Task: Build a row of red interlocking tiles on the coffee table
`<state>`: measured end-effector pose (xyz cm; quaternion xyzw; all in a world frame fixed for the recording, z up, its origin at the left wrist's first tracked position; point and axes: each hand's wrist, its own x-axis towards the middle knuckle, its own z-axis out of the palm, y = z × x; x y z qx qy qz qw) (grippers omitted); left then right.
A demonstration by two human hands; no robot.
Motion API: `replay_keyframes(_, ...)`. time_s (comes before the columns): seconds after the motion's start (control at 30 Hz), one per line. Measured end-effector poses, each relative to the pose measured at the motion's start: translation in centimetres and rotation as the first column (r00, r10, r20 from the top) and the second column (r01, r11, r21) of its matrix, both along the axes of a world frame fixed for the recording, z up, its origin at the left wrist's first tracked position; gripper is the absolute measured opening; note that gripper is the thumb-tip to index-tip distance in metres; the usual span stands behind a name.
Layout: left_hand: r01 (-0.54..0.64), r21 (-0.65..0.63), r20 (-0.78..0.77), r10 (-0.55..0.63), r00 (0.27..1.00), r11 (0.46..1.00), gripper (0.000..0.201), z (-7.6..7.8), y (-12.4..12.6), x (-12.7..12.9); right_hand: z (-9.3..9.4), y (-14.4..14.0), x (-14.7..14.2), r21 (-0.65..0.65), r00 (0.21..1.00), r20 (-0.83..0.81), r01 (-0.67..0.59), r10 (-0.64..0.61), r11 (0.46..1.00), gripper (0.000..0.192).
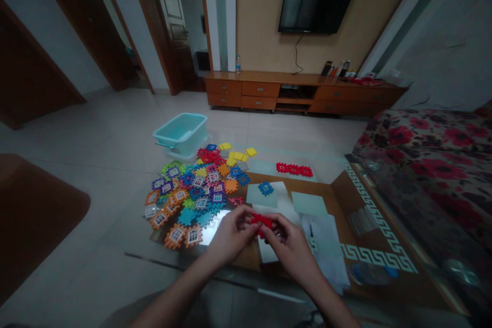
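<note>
Left hand (235, 229), right hand (286, 240): fingers clamped on red notched plastic (262, 219); 3 red square tooth-edged tiles (294, 169) beyond.

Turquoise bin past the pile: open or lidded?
Open: no lid covers the turquoise bin, and its inner walls show below the rim.
</note>
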<state>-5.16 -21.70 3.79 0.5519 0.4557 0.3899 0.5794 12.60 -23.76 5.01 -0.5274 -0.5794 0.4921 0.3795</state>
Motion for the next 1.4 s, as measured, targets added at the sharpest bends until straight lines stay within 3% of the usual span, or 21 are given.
replay_keyframes(0.3,0.041,0.146,-0.188,-0.013,0.982,0.988,0.022,0.0,0.2,-0.3,-0.7,-0.2,-0.1,-0.011,0.997,-0.049,0.061,-0.062,0.998,0.033)
replay_keyframes(0.4,-0.082,0.204,-0.302,0.143,0.942,0.976,0.032,0.3,1.9,-2.7,-0.6,-0.2,0.1,0.020,0.994,-0.005,0.105,-0.105,0.994,0.031)
replay_keyframes(0.47,-0.198,0.299,-0.475,0.326,0.817,0.933,0.040,0.4,3.5,-5.6,-0.5,-0.1,0.3,0.038,0.992,0.019,0.123,-0.124,0.992,0.028)
replay_keyframes(0.53,-0.263,0.454,-0.638,0.517,0.571,0.851,0.047,0.2,5.2,-9.1,-0.3,-0.1,0.4,0.059,0.991,0.043,0.123,-0.126,0.991,0.026)
replay_keyframes(0.6,-0.257,0.548,-0.737,0.605,0.302,0.796,0.054,-0.2,6.6,-12.5,-0.2,-0.1,0.5,0.079,0.989,0.076,0.123,-0.129,0.989,0.025)
replay_keyframes(0.67,-0.269,0.557,-0.791,0.601,0.114,0.785,0.054,-0.9,7.3,-15.2,-0.2,0.0,0.5,0.095,0.985,0.110,0.123,-0.134,0.988,0.023)
replay_keyframes(0.77,-0.334,0.504,-0.848,0.529,-0.018,0.797,0.052,-2.2,7.7,-17.4,-0.3,0.0,0.5,0.119,0.982,0.140,0.112,-0.128,0.987,0.021)
replay_keyframes(0.83,-0.384,0.459,-0.873,0.487,-0.028,0.801,0.053,-3.2,7.6,-18.0,-0.5,0.0,0.5,0.134,0.980,0.158,0.101,-0.122,0.986,0.020)
replay_keyframes(1.0,-0.463,0.394,-0.883,0.466,0.047,0.794,0.056,-4.9,8.1,-18.2,-0.9,0.3,0.5,0.194,0.960,0.239,0.097,-0.143,0.976,0.019)
replay_keyframes(1.4,-0.408,0.488,-0.828,0.557,0.063,0.771,0.050,-6.1,8.7,-17.6,-1.2,0.4,0.5,0.218,0.948,0.306,0.018,-0.086,0.976,0.016)
